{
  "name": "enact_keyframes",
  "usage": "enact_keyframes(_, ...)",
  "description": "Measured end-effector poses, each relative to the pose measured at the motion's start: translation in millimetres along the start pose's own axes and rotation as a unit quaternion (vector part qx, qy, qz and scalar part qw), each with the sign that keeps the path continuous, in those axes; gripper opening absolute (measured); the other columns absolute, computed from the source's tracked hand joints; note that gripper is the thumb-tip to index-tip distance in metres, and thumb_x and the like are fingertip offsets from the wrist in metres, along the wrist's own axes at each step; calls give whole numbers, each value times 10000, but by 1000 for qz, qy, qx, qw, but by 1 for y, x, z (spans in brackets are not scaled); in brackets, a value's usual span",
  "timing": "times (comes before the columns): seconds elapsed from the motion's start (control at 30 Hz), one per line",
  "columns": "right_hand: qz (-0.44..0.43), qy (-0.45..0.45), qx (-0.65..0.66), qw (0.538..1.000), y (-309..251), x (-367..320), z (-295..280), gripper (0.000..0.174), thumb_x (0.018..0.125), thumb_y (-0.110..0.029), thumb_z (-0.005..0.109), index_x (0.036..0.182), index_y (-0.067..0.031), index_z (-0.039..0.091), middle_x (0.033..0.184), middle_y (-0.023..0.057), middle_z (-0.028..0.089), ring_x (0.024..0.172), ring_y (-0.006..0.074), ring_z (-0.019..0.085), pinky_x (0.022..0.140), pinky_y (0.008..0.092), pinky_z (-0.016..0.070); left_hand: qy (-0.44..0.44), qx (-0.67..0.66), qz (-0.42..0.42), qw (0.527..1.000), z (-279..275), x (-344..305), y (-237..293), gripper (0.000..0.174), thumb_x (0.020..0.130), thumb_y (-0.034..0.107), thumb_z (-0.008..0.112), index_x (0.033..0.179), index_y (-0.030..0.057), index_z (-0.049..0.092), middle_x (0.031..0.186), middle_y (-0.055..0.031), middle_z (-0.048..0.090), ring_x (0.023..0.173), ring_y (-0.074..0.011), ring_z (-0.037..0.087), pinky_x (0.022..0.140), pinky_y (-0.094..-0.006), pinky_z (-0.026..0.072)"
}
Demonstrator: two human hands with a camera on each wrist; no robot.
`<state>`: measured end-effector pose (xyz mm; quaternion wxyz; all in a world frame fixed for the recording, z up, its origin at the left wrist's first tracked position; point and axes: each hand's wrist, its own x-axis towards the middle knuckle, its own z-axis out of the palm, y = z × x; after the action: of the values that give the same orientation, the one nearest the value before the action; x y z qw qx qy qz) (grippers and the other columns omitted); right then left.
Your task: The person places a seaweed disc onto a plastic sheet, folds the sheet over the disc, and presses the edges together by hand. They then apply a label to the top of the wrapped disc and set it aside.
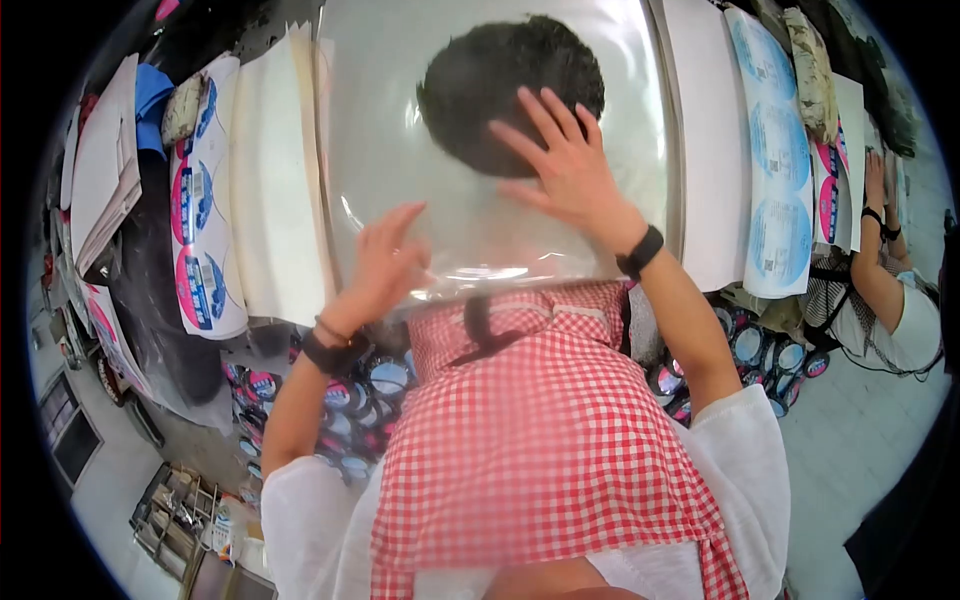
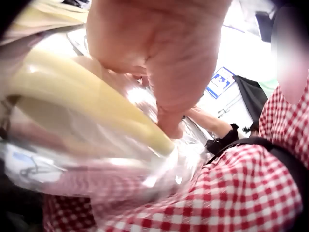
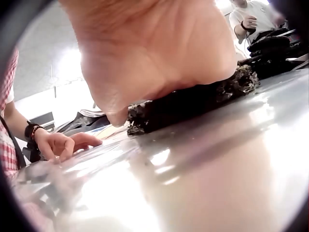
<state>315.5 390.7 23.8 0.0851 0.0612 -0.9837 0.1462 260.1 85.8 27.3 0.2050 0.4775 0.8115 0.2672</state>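
A dark, rough-edged round cake that looks like dried seaweed point(image 1: 500, 95) lies on glossy clear plastic point(image 1: 380, 60) in the head view. My right hand point(image 1: 575, 175) rests over its right part, fingers spread. From the right wrist, the palm covers the cake's top and its ragged dark edge point(image 3: 246, 79) shows underneath. My left hand point(image 1: 385, 255), blurred in the head view, is low over the left front of the plastic. The right wrist view has the left hand point(image 3: 60, 145) close at the plastic surface with its index finger stretched out. In the left wrist view its thumb overlaps the shiny plastic.
Stacked pale sheets point(image 1: 275, 170) and printed label sheets point(image 1: 205, 200) flank the plastic on the left. More white sheets point(image 1: 710, 150) and blue round-label sheets point(image 1: 775, 150) lie on the right. Another person's arm point(image 1: 880, 250) is at far right. Many round-labelled packs point(image 1: 385, 380) sit below.
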Motion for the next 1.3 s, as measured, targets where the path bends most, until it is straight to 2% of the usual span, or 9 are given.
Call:
enact_keyframes(0.2, -16, 27, 2, 1000, 6, 10, 12, 619, 859, -571, 550, 1315, -154, 512, 1513, 152, 324, 1391, 349, 279, 1094, 575, 195, 0, -155, -31, 988, -26, 11, -3, 115, 813, 112, 682, 800, 18, 618, 1325, -87, 548, 1184, -286, 496, 962, -386, 393)
enact_keyframes(0.23, -15, 28, 0, 999, 5, 10, 12, 615, 860, -573, 548, 1306, -151, 514, 1513, 152, 324, 1392, 349, 278, 1095, 576, 193, 26, -86, 8, 996, -25, 12, 1, 105, 823, 73, 661, 828, -11, 598, 1123, -101, 613, 1059, -264, 547, 870, -335, 441)
enact_keyframes(0.43, -6, 39, -33, 999, 3, 13, 20, 612, 869, -585, 527, 1305, -156, 499, 1513, 154, 321, 1402, 352, 263, 1103, 576, 174, 80, -114, -90, 986, -28, 14, 7, 172, 824, 96, 673, 849, -11, 541, 832, -112, 528, 771, -267, 538, 708, -334, 447)
enact_keyframes(0.53, -2, 62, -14, 998, 4, 13, 25, 621, 871, -595, 521, 1313, -160, 495, 1516, 155, 316, 1405, 353, 258, 1108, 579, 166, 42, -75, -42, 995, -30, 26, 22, 224, 795, 138, 711, 835, 4, 536, 820, -105, 530, 706, -276, 521, 662, -323, 434)
enact_keyframes(0.73, 13, 74, 3, 997, 0, 15, 29, 669, 852, -638, 519, 1313, -155, 496, 1515, 163, 316, 1409, 356, 252, 1116, 576, 157, -156, -50, 99, 982, -71, 19, -1, 272, 732, 212, 767, 862, 68, 577, 827, -72, 500, 802, -265, 501, 748, -352, 414)
enact_keyframes(0.9, 15, 70, -9, 997, -6, 15, 20, 665, 867, -603, 525, 1318, -116, 485, 1500, 181, 320, 1389, 360, 277, 1108, 561, 196, -23, 37, 31, 999, -23, -5, 7, 197, 738, 193, 767, 787, 80, 613, 889, -64, 502, 906, -247, 488, 832, -354, 383)
enact_keyframes(1.1, 8, 35, 5, 999, -6, 17, 11, 695, 867, -573, 527, 1328, -57, 458, 1499, 226, 273, 1401, 383, 211, 1118, 565, 137, -140, -199, -23, 970, -34, -2, -9, 192, 812, 195, 715, 902, 80, 591, 909, -49, 531, 936, -248, 509, 851, -357, 392)
enact_keyframes(1.2, 4, 30, 11, 999, -6, 18, 10, 701, 865, -574, 529, 1331, -56, 453, 1503, 225, 267, 1403, 384, 206, 1121, 563, 130, -124, -112, -103, 981, -41, 6, 9, 229, 838, 245, 700, 959, 88, 585, 1007, -59, 539, 1006, -260, 496, 920, -391, 373)
enact_keyframes(1.3, 7, 32, 4, 999, -6, 17, 11, 707, 863, -571, 537, 1336, -53, 446, 1507, 223, 259, 1405, 384, 201, 1123, 565, 128, -71, 70, 8, 995, -11, -15, 9, 305, 865, 299, 669, 1095, 116, 588, 1214, -77, 514, 1149, -283, 453, 1028, -440, 302)
